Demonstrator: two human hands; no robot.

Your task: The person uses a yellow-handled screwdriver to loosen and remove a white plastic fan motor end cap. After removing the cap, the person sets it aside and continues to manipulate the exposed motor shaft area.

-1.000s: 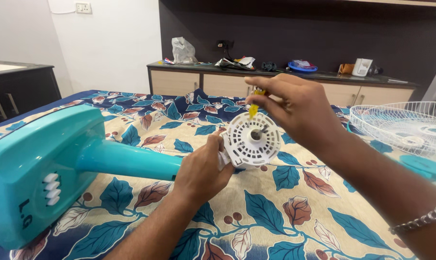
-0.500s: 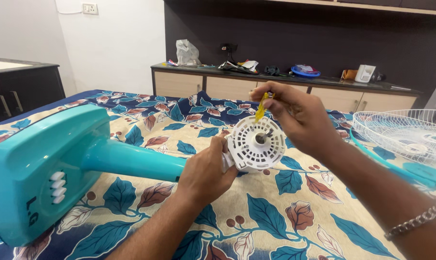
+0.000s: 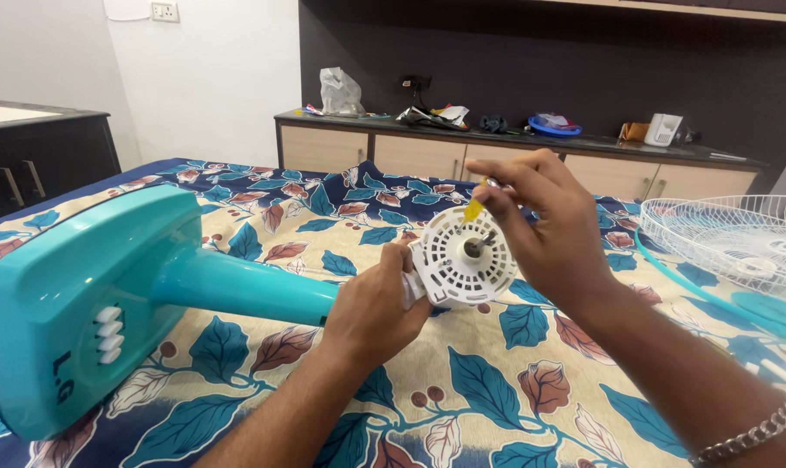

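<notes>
Fan motor (image 3: 460,258) (white) gripped by left hand (image 3: 377,305), right hand (image 3: 544,234) above

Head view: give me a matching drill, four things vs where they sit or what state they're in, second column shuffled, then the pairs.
Things:
1. Fan base
2. Motor housing
3. Fan guard
4. Screwdriver

Places or states:
A. Lying on the bedspread at the far right
B. Gripped at its rim by the left hand
C. Teal, lying on its side at the left
D. Pinched in the right hand, tip at the housing's face

Pairs: 1-C, 2-B, 3-A, 4-D
</notes>
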